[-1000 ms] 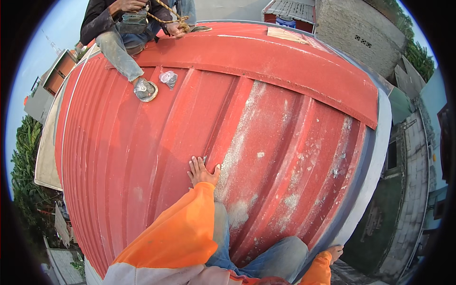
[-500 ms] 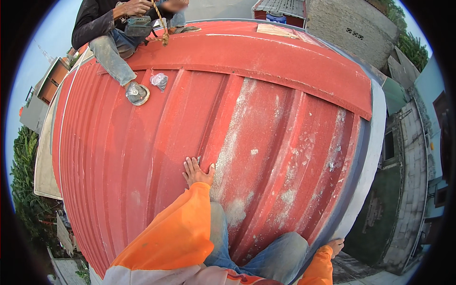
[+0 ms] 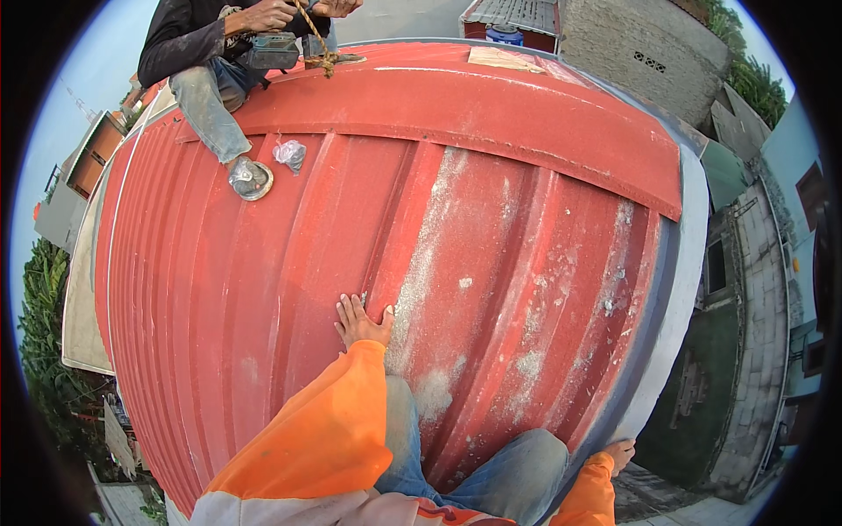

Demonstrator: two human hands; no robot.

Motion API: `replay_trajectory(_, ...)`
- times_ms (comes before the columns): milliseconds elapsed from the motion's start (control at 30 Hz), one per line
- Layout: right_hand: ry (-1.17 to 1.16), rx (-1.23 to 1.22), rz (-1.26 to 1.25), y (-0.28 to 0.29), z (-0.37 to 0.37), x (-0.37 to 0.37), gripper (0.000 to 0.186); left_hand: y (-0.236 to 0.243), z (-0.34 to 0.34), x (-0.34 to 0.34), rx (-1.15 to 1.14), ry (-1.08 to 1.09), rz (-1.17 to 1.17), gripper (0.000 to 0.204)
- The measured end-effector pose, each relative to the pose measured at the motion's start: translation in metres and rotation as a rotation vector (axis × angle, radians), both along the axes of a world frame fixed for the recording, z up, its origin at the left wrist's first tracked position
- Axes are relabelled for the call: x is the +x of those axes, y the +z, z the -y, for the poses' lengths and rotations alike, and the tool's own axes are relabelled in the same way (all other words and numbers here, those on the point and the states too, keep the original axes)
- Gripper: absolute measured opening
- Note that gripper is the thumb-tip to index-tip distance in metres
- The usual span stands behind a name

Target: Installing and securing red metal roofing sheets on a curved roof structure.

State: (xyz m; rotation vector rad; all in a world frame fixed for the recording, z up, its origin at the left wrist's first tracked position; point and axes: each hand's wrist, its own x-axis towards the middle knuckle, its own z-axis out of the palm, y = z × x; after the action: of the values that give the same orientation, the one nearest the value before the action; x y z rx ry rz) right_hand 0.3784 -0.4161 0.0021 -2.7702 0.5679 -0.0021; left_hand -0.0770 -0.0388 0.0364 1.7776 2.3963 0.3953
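Red ribbed roof [image 3: 342, 219] takes up most of the head view, streaked with chalky white smears [image 3: 427, 254], with trees [image 3: 48, 324] off left and a rough grey wall [image 3: 645, 44] beyond the far end. The left hand [image 3: 363, 324] lies flat on it, fingers spread; the right hand [image 3: 621, 454] is at the pale edge [image 3: 677, 280], though I can't tell how its fingers close.

Bright daylight, 4 black fisheye corners

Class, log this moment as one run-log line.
left hand: on roof | right hand: at white edge | bag: on roof near co-worker's foot
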Motion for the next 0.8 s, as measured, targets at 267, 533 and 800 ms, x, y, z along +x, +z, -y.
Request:
replay_trajectory(267,-0.009,0.005,-0.004,-0.007,0.004,0.005,0.061,0.001,0.000,0.000,-0.014,0.002,0.016,0.091)
replay_trajectory(533,-0.019,-0.003,-0.015,0.000,0.001,0.002,0.061,0.004,0.000,0.000,-0.027,-0.006,0.028,0.092)
replay_trajectory(800,-0.013,-0.022,0.036,-0.010,0.005,0.005,0.059,0.005,0.002,0.001,-0.009,0.005,0.035,0.090)
